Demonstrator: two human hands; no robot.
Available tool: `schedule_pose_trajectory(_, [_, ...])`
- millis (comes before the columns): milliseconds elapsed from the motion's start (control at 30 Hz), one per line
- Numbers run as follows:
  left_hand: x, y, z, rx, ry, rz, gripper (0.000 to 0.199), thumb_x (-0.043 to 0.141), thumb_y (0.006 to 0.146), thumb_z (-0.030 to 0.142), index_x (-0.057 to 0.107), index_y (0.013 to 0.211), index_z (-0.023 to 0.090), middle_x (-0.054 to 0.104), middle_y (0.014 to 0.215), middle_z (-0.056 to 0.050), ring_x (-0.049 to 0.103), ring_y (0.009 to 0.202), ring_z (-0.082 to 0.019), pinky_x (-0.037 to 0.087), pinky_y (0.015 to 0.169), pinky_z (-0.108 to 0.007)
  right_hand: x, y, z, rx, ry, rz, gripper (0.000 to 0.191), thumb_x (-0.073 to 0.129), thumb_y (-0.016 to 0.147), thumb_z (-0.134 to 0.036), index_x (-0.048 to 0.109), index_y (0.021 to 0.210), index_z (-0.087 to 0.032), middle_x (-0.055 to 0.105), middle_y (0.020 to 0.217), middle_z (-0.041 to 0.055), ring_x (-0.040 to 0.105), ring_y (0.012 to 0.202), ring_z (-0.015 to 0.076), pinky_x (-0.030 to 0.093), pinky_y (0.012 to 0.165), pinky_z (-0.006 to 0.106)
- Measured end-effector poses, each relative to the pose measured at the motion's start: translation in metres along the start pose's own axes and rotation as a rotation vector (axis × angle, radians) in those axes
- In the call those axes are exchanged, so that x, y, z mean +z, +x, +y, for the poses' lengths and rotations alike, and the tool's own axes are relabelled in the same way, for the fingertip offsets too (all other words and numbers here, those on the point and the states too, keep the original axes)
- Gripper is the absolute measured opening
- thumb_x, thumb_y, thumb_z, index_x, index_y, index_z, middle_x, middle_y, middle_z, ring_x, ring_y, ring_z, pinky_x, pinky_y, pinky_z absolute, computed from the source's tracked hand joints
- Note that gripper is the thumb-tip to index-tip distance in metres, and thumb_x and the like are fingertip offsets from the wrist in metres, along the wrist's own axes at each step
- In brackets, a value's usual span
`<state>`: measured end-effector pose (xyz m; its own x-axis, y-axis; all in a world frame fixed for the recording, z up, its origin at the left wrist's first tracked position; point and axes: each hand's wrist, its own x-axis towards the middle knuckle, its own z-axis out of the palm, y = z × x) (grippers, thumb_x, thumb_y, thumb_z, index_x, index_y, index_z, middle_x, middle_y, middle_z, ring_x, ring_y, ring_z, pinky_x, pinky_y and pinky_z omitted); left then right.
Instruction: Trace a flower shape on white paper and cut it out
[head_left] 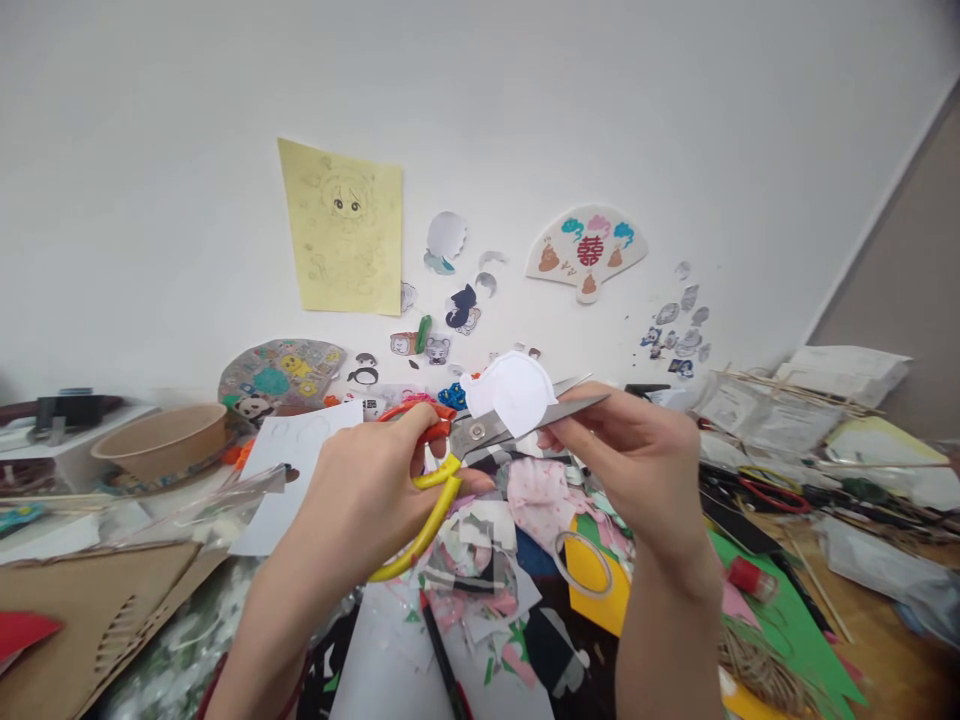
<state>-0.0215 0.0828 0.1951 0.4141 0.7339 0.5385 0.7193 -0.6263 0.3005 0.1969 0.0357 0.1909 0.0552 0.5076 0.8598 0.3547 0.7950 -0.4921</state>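
Note:
My left hand [375, 470] is closed around the handles of the scissors [480, 432], one handle red and the other yellow. The steel blades point right and are parted, with a white paper cutout [514, 390] between them. This cutout has a rounded, wavy edge and an outline drawn just inside it. At its lower right edge my right hand [630, 450] pinches the paper, its fingers close behind the blade tips. Below both hands lie paper scraps [472, 550] and a pink patterned piece [540, 497].
A tape ring [583, 563] rests on yellow paper, with a black pen [442, 650] nearer. A tan bowl [161, 440] and cardboard [90, 620] lie left; green paper [787, 620] and twine [765, 675] right. On the wall hang a yellow drawing [345, 230] and a fan-shaped cutout [587, 250].

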Motion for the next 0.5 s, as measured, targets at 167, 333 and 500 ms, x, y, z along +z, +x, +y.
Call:
schedule_pose_trajectory(167, [0.0014,-0.0003,0.0002,0.041,-0.054,0.013,0.047,0.054,0.082,0.069,0.049,0.08,0.023,0.045,0.057,0.006,0.04,0.053,-0.015,0.026,0.058,-0.027,-0.0028,-0.0016,-0.0039,-0.002,0.004,-0.013,0.014,0.069,0.088,-0.009,0.074,0.087,-0.022,0.071,0.083,-0.0015,0.065,0.07,0.0102,0.057,0.066,0.024])
schedule_pose_trajectory(333, [0.0027,-0.0004,0.0002,0.046,-0.062,0.007,0.045,0.055,0.082,0.067,0.046,0.078,0.023,0.041,0.055,0.007,0.037,0.052,-0.014,0.025,0.056,-0.026,-0.0027,-0.002,-0.0043,-0.013,-0.015,-0.005,0.017,0.069,0.087,-0.006,0.074,0.086,-0.022,0.071,0.082,-0.0017,0.065,0.07,0.0104,0.056,0.066,0.024])
schedule_pose_trajectory(500, [0.0015,-0.0018,0.0,0.057,-0.057,0.011,0.045,0.055,0.083,0.065,0.043,0.075,0.023,0.041,0.056,0.007,0.037,0.053,-0.013,0.025,0.055,-0.026,-0.0041,-0.0024,-0.005,-0.016,-0.014,-0.01,0.017,0.069,0.086,-0.006,0.074,0.086,-0.022,0.072,0.082,-0.0014,0.065,0.071,0.0109,0.056,0.065,0.024])
